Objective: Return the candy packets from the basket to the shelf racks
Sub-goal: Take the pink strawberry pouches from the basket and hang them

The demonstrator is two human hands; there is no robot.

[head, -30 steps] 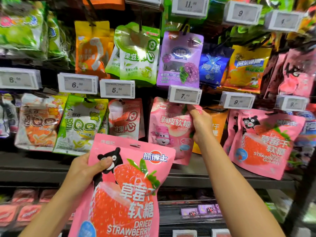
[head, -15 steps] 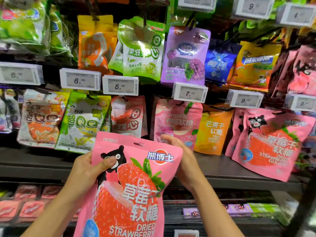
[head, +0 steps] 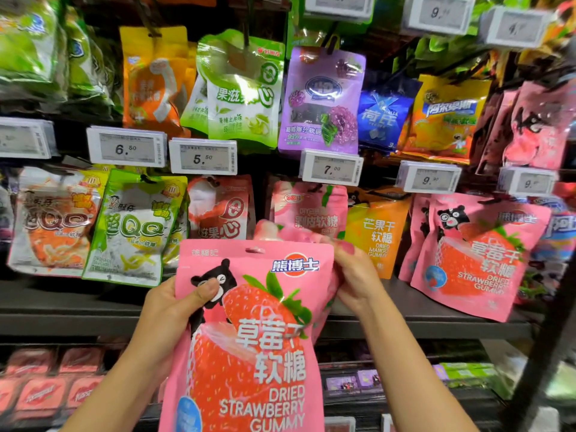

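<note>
Strawberry packet [head: 249,338] is not yet hung, gripped by left hand [head: 174,310] and right hand [head: 355,275]. Matching packets [head: 477,257] hang right; basket unseen.

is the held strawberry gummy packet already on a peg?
No. The strawberry gummy packet is off the rack, its hang hole free, gripped by the left hand and right hand.

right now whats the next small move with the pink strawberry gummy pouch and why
Probably carry the pink strawberry gummy pouch, gripped by the left hand and right hand, rightward to the matching pink strawberry pouches hanging under the price tag, since the designs match.
</note>
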